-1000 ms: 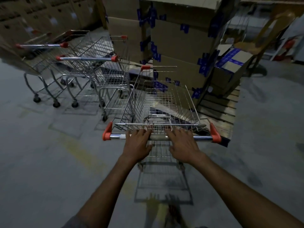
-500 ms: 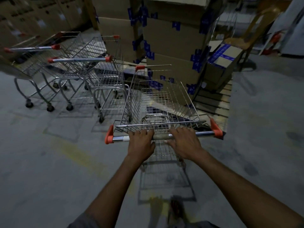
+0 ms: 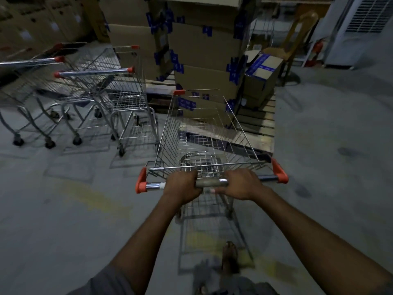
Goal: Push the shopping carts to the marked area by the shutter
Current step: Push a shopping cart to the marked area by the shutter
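A wire shopping cart with orange corner caps stands right in front of me, its basket empty. My left hand and my right hand are both closed around its chrome handle bar, side by side near the middle. To the left, three more carts stand nested together. A faded yellow floor line runs under the cart's left side. My foot shows below the cart.
A tall stack of cardboard boxes with blue tape sits on a wooden pallet just beyond the cart's front. A smaller taped box rests at its right. A wooden chair and a white louvred unit stand at the far right.
Both hands have stayed on the handle while the cart rolled forward and swung slightly right; the nested carts have slid left in view and the box stack looms closer.
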The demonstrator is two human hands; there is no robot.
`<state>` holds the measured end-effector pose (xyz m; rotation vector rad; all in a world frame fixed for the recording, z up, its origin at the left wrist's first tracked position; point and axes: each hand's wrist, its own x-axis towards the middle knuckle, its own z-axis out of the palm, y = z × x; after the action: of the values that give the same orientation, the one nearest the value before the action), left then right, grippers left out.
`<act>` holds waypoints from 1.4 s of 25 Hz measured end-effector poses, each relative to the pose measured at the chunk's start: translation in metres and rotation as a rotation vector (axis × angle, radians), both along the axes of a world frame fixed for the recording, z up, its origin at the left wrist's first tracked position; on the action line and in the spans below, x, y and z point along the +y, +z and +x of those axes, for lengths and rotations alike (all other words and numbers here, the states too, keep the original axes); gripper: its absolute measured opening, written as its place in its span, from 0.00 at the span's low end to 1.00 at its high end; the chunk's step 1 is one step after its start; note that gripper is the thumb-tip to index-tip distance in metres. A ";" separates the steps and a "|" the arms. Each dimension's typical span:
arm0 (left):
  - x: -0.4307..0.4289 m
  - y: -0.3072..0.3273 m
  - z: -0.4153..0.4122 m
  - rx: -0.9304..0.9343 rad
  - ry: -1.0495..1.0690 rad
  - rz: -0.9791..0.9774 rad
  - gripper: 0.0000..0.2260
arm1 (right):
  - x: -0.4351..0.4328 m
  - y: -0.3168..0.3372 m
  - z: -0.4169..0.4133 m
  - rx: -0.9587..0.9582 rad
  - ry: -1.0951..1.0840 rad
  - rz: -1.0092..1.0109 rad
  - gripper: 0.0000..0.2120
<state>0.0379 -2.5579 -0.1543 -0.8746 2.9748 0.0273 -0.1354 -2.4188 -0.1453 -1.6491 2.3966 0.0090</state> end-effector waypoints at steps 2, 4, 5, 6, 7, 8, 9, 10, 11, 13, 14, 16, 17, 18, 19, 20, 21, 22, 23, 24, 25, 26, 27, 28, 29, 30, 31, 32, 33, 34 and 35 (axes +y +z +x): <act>0.009 0.007 0.012 -0.072 -0.031 0.047 0.18 | 0.014 0.001 0.014 -0.003 0.000 0.055 0.28; 0.022 0.012 0.022 -0.152 -0.061 0.094 0.20 | 0.031 -0.001 0.028 0.018 -0.007 0.089 0.24; 0.029 0.014 0.026 -0.187 -0.065 0.127 0.20 | 0.039 -0.003 0.034 0.032 -0.010 0.091 0.23; 0.036 0.015 0.030 -0.223 -0.059 0.173 0.20 | 0.049 -0.004 0.041 0.035 -0.021 0.082 0.23; 0.043 0.016 0.034 -0.261 -0.046 0.227 0.19 | 0.058 -0.005 0.047 0.036 -0.033 0.071 0.22; 0.050 0.017 0.039 -0.294 -0.031 0.280 0.18 | 0.070 -0.006 0.054 0.039 -0.049 0.067 0.22; 0.057 0.017 0.042 -0.313 -0.014 0.324 0.18 | 0.079 -0.005 0.060 0.044 -0.066 0.068 0.21; 0.064 0.017 0.044 -0.318 -0.006 0.353 0.18 | 0.089 -0.003 0.065 0.046 -0.090 0.075 0.20; 0.073 0.017 0.048 -0.312 -0.014 0.358 0.18 | 0.099 -0.001 0.072 0.046 -0.114 0.077 0.17; 0.093 0.015 0.058 -0.283 -0.055 0.312 0.21 | 0.119 0.000 0.085 0.033 -0.157 0.073 0.14; 0.103 0.013 0.063 -0.264 -0.076 0.280 0.22 | 0.130 0.001 0.091 0.028 -0.170 0.076 0.14; 0.126 0.008 0.075 -0.223 -0.105 0.225 0.22 | 0.153 0.003 0.103 0.026 -0.182 0.080 0.13; 0.137 0.005 0.081 -0.210 -0.111 0.210 0.21 | 0.164 0.003 0.108 0.023 -0.183 0.082 0.13; 0.149 0.003 0.088 -0.201 -0.115 0.203 0.20 | 0.177 0.003 0.114 0.019 -0.187 0.084 0.12; 0.160 0.002 0.094 -0.193 -0.119 0.197 0.20 | 0.188 0.003 0.120 0.016 -0.194 0.083 0.12; 0.170 0.001 0.100 -0.189 -0.129 0.192 0.20 | 0.198 0.004 0.126 0.015 -0.203 0.080 0.12; 0.180 0.001 0.106 -0.188 -0.140 0.187 0.19 | 0.208 0.005 0.133 0.019 -0.211 0.081 0.12; 0.189 0.002 0.111 -0.186 -0.151 0.184 0.18 | 0.217 0.007 0.140 0.025 -0.214 0.085 0.12; 0.198 0.003 0.117 -0.186 -0.163 0.182 0.18 | 0.228 0.008 0.148 0.030 -0.219 0.092 0.12; 0.206 0.003 0.123 -0.186 -0.174 0.187 0.17 | 0.238 0.010 0.156 0.035 -0.222 0.097 0.12; 0.214 0.002 0.128 -0.184 -0.187 0.193 0.17 | 0.247 0.010 0.164 0.042 -0.223 0.097 0.13; 0.221 0.002 0.134 -0.184 -0.200 0.200 0.17 | 0.257 0.011 0.171 0.046 -0.226 0.096 0.13; 0.227 0.001 0.140 -0.185 -0.215 0.204 0.17 | 0.265 0.011 0.179 0.047 -0.231 0.094 0.13; 0.233 0.000 0.147 -0.183 -0.237 0.207 0.18 | 0.275 0.012 0.188 0.040 -0.242 0.094 0.12; 0.238 0.000 0.154 -0.174 -0.261 0.212 0.18 | 0.283 0.012 0.197 0.031 -0.255 0.095 0.11; 0.242 -0.001 0.160 -0.159 -0.289 0.215 0.18 | 0.291 0.013 0.207 0.024 -0.272 0.094 0.11; 0.247 -0.001 0.168 -0.149 -0.321 0.211 0.18 | 0.298 0.013 0.217 0.019 -0.297 0.087 0.10; 0.252 -0.001 0.174 -0.142 -0.353 0.202 0.17 | 0.305 0.014 0.226 0.013 -0.324 0.080 0.09; 0.257 -0.001 0.182 -0.136 -0.386 0.190 0.17 | 0.312 0.015 0.239 0.009 -0.356 0.074 0.09; 0.261 -0.002 0.190 -0.120 -0.411 0.178 0.16 | 0.319 0.015 0.250 0.012 -0.377 0.070 0.10; 0.265 -0.004 0.197 -0.098 -0.437 0.162 0.16 | 0.325 0.014 0.261 0.021 -0.395 0.066 0.11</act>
<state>0.2351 -2.2924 -0.1585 -0.1932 2.9468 0.2001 0.1256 -2.0937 -0.1314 -1.1299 2.6631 0.0375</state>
